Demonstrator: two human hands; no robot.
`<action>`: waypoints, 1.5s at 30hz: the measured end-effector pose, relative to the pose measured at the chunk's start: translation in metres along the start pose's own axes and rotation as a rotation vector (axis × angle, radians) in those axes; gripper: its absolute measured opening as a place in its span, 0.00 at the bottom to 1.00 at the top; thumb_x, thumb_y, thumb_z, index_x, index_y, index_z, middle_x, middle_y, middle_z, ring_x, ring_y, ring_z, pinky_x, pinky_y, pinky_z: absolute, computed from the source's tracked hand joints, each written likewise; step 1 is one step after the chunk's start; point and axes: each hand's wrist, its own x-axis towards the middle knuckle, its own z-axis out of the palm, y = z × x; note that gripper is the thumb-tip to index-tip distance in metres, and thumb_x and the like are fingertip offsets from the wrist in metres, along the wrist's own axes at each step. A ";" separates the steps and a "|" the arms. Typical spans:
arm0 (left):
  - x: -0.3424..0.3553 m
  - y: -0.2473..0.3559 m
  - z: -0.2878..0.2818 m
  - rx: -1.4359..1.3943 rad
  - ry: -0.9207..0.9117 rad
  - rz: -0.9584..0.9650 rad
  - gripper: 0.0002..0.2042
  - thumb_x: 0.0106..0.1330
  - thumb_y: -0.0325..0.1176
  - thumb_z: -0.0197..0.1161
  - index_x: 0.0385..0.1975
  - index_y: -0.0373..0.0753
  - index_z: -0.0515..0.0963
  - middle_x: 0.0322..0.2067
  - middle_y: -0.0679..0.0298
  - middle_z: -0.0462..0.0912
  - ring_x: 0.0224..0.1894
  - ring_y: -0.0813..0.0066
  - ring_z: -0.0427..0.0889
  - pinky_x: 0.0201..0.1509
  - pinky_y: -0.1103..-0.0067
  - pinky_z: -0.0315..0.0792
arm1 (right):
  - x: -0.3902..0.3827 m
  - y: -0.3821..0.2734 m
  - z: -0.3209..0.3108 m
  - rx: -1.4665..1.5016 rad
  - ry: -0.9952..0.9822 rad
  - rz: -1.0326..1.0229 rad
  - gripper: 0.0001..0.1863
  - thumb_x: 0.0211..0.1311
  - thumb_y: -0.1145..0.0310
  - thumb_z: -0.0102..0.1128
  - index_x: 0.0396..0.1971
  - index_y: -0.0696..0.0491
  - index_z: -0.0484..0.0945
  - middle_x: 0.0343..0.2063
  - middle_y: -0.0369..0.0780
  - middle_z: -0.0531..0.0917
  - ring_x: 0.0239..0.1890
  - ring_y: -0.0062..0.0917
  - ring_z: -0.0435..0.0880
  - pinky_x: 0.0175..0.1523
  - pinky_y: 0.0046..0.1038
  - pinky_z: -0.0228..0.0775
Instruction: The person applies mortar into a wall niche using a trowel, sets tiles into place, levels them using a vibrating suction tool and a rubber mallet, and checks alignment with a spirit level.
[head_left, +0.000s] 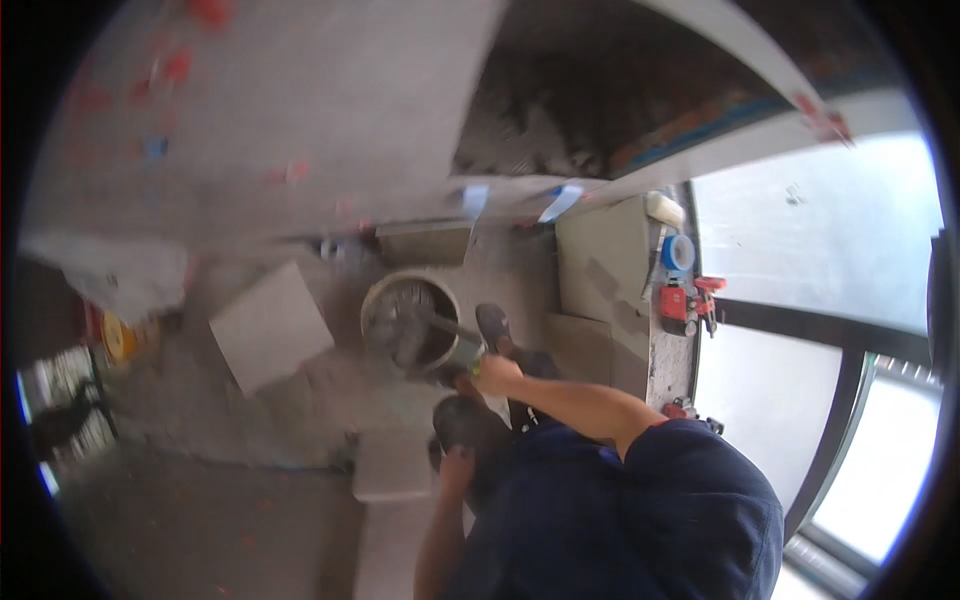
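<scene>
My right hand (497, 376) is closed round the yellow-green handle of a grey trowel-like tool (452, 328). Motion blur hides the tool's exact shape. Its far end reaches over the rim and into a round bucket (367, 322), where a grey wet-looking mix (400, 325) covers part of the inside. My left hand (458, 467) is lower down, by my dark-clad knee and apart from the bucket. Its fingers are too smeared to read.
A square tile (271, 328) lies left of the bucket, and a pale slab (392, 465) is below it. Large board panels lean at right. A ledge by the window holds blue tape (678, 253) and red clamp-like tools (690, 305). A big grey panel (300, 110) spans the top.
</scene>
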 end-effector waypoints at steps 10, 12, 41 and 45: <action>-0.013 0.004 0.100 -0.141 0.091 -0.383 0.16 0.65 0.48 0.53 0.29 0.41 0.75 0.24 0.49 0.82 0.29 0.44 0.82 0.34 0.54 0.73 | 0.248 -0.037 0.074 -1.051 0.067 -0.260 0.14 0.58 0.68 0.55 0.42 0.54 0.81 0.41 0.41 0.85 0.44 0.33 0.85 0.41 0.38 0.78; -0.010 0.003 0.116 -0.148 -0.002 -0.461 0.17 0.66 0.49 0.52 0.30 0.40 0.76 0.24 0.49 0.82 0.29 0.45 0.82 0.34 0.55 0.74 | 0.280 -0.043 0.091 -1.182 0.003 -0.230 0.14 0.58 0.67 0.56 0.42 0.53 0.82 0.42 0.40 0.85 0.44 0.32 0.85 0.41 0.38 0.78; -0.001 0.080 0.090 -0.168 0.185 -0.402 0.14 0.62 0.42 0.57 0.29 0.36 0.75 0.28 0.47 0.81 0.34 0.45 0.80 0.40 0.56 0.72 | 0.121 0.051 -0.107 -0.140 -0.624 -0.366 0.13 0.46 0.60 0.65 0.26 0.54 0.79 0.15 0.37 0.78 0.16 0.24 0.75 0.24 0.28 0.68; 0.001 0.089 0.066 -0.142 0.266 -0.249 0.13 0.61 0.41 0.59 0.29 0.36 0.75 0.29 0.48 0.81 0.34 0.45 0.80 0.39 0.57 0.72 | -0.017 0.078 -0.193 0.070 -0.450 -0.124 0.13 0.50 0.59 0.66 0.29 0.52 0.77 0.17 0.33 0.77 0.18 0.16 0.73 0.22 0.22 0.65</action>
